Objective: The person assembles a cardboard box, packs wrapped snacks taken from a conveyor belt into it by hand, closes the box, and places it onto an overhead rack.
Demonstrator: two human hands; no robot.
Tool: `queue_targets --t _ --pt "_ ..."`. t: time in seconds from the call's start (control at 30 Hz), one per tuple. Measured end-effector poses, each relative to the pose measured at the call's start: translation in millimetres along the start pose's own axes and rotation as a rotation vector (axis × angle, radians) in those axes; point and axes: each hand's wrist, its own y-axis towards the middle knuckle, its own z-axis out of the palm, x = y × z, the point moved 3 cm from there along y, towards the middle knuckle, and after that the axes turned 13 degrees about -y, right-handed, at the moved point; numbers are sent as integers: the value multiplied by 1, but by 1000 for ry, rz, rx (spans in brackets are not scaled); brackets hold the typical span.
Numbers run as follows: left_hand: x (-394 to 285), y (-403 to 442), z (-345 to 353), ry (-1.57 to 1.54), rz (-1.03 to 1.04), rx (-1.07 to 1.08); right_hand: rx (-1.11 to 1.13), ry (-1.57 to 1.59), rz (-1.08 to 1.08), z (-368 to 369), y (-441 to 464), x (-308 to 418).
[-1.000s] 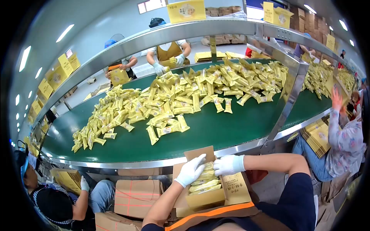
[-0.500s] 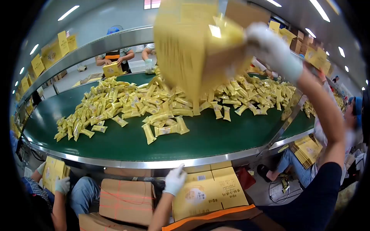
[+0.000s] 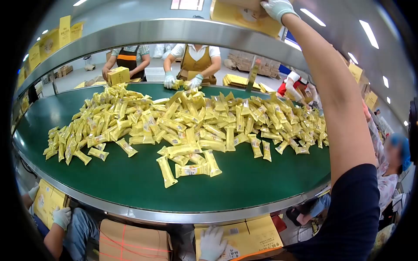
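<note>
I'm watching the right hand (image 3: 278, 8) touching a high box (image 3: 244, 19), finger clamp unclear; uneven support could be tipping it. The left hand (image 3: 213, 244) is resting on cardboard (image 3: 257, 235), fingers slightly apart.

One left hand (image 3: 212, 244) and one right hand (image 3: 278, 8), both gloved, make two at one green surface (image 3: 265, 187), where packets (image 3: 191, 169) run to many dozens, heaped too thickly for an exact count. Across stand two aproned co-workers (image 3: 196, 61) with four hands (image 3: 170, 80) and one yellow box (image 3: 118, 75) between them; a third, at lower left, shows two gloves (image 3: 62, 217). Above are one carton (image 3: 244, 16) and one window (image 3: 187, 4); below, one brown package (image 3: 135, 240).
</note>
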Motion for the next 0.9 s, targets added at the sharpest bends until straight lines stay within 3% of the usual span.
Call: queue_targets --t 0.07,0.17,0.23,0.3,0.37,0.4,0.43,0.47,0.5,0.53,0.57,0.63,0.67,0.7,0.77,0.83,0.9 --pt "-7 7 -6 -23 -34 8 -175 -64 -111 33 -7 -4" --pt "-17 14 -16 62 -97 51 5 -28 -128 23 -42 11" --pt "-19 12 -25 190 -156 30 -251 101 -229 -2 -112 22" --pt "-13 2 -25 316 -245 -42 -1 451 -317 -63 -219 41" --pt "-4 -17 -32 146 -295 -239 660 479 -420 -128 -344 65" --pt "-5 -27 -41 21 -389 -261 686 722 -647 -129 -430 63" --pt "-2 -32 -49 -100 -481 -297 1081 803 -662 -144 -508 61" --pt "10 -39 -50 -204 -466 -222 1399 865 -529 -155 -577 57" --pt "19 -47 -50 -302 -451 -150 1410 888 -223 -163 -632 54" --pt "15 -50 -52 -309 -450 -170 1279 814 34 -152 -702 49" --pt "9 -51 -53 -316 -447 -188 1249 616 373 -158 -749 48" --pt "19 -48 -43 -427 -441 -174 1450 993 1160 -163 -839 72" --pt "12 -48 -46 -607 -503 -204 1421 946 997 -187 -815 75" --pt "4 -42 -47 -789 -557 -238 1306 1101 1033 -173 -849 73" --pt "-7 -39 -51 -786 -506 -251 1165 1508 1382 -198 -806 68" --pt "-48 -34 -69 -751 -449 -347 1070 1655 1357 -202 -805 55" --pt "-109 -26 -106 -1042 -382 -493 904 1639 1161 -219 -761 36"
